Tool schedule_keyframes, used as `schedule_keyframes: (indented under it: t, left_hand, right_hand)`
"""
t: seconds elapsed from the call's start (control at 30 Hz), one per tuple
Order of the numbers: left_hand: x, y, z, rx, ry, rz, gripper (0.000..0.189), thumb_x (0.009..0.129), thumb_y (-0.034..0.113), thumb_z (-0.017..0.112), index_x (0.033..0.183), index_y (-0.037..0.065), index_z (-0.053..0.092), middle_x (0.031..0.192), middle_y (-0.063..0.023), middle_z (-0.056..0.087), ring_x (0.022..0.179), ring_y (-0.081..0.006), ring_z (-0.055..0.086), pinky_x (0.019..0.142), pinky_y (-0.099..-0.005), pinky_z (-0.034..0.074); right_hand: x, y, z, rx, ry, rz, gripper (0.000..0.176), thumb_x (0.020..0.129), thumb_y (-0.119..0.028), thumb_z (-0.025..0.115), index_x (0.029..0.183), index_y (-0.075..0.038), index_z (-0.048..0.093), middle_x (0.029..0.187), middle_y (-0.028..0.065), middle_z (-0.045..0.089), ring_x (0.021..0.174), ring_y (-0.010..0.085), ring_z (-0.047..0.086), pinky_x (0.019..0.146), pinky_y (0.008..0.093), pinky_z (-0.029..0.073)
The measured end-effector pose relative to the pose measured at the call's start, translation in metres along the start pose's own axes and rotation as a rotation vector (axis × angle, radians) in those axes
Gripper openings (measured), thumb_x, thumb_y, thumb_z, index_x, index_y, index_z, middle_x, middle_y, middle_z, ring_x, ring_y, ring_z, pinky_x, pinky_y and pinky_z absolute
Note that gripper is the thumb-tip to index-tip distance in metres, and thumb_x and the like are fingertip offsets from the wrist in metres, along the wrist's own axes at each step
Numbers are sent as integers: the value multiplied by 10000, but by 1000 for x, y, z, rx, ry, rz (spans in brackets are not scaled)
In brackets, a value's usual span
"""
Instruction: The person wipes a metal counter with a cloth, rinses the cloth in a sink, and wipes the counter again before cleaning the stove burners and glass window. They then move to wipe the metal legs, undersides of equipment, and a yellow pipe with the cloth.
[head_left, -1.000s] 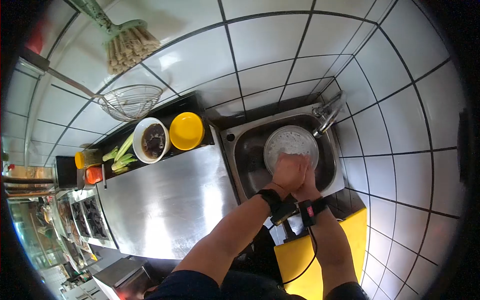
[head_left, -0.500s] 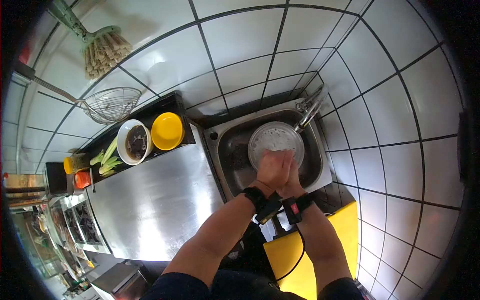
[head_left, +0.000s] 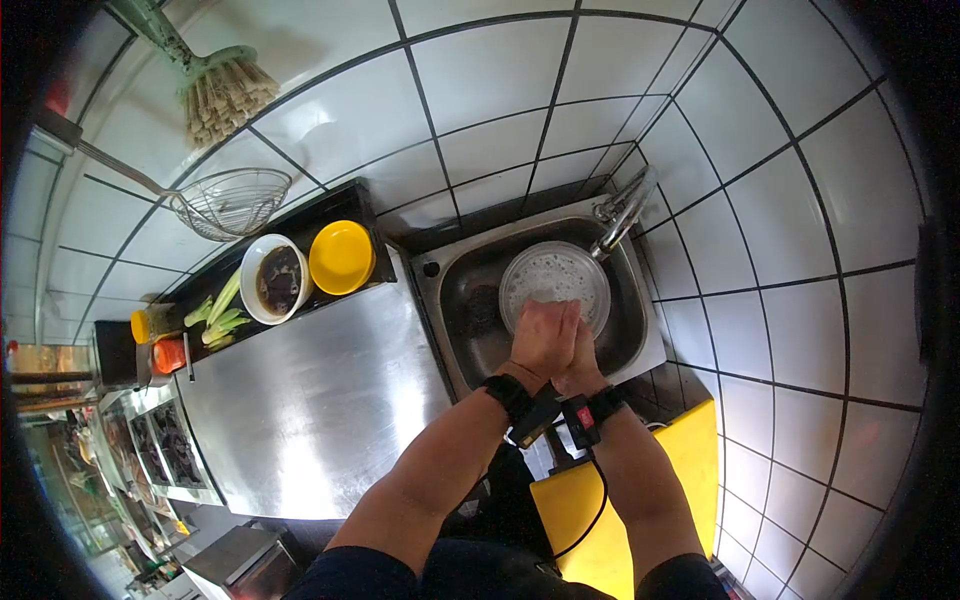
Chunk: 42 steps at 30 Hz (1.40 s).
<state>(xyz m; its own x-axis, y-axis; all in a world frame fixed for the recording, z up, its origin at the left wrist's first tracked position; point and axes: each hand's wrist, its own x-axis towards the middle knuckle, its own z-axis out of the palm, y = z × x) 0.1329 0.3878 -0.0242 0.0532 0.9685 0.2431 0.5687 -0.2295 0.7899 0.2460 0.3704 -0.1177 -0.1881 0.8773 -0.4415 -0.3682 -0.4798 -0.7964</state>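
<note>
A round bowl of cloudy, bubbly water (head_left: 555, 275) stands in the metal sink (head_left: 460, 270), below the faucet (head_left: 625, 215). Over the bowl's near edge, my left hand (head_left: 543, 340) and my right hand (head_left: 580, 365) are pressed together, palm to palm, with fingers closed. Whether anything lies between them is hidden. Black bands circle both wrists. Left of the bowl, a dark scrubber-like object (head_left: 483, 305) rests on the sink floor.
Left of the sink is a steel counter (head_left: 310, 400). Behind it a ledge holds a yellow bowl (head_left: 341, 257), a white bowl of dark liquid (head_left: 278, 280) and green stalks (head_left: 222, 325). A wire strainer (head_left: 230, 203) and brush (head_left: 225, 95) hang above. A yellow board (head_left: 690, 455) lies at right.
The view has shifted slightly, so the ledge items appear a little further right. My hands stay together over the bowl's near edge, almost unmoved.
</note>
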Motion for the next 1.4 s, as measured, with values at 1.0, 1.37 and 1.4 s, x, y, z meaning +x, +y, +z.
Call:
schedule_keyframes:
  t: [1.0,1.37,1.4]
  left_hand:
    - [-156,40,-184,-847,334,-751,377,915,179,567,1229,-29,558,1085,-219,654,984,-334,644,864,-388,502]
    - [-523,20,-438,-1112,900,-646,288,975,59,539,1256,-4,540,1107,-130,660,1030,-286,665,970,-404,515]
    - [-556,17,-452,-1174,968,-607,233,979,61,525,1198,-12,554,1076,-129,663,998,-290,675,964,-403,519]
  right_hand:
    - [-155,-92,193,-423,-527,168,439,955,-268,637,1312,-27,552,1201,95,623,1073,193,602,908,317,472]
    - [-340,92,428,-758,-716,246,319,989,-259,610,1170,-1,663,1088,51,696,969,132,651,858,312,514]
    - [-354,117,443,-776,-729,233,319,989,-259,610,1170,-1,663,1088,51,696,969,132,651,858,312,514]
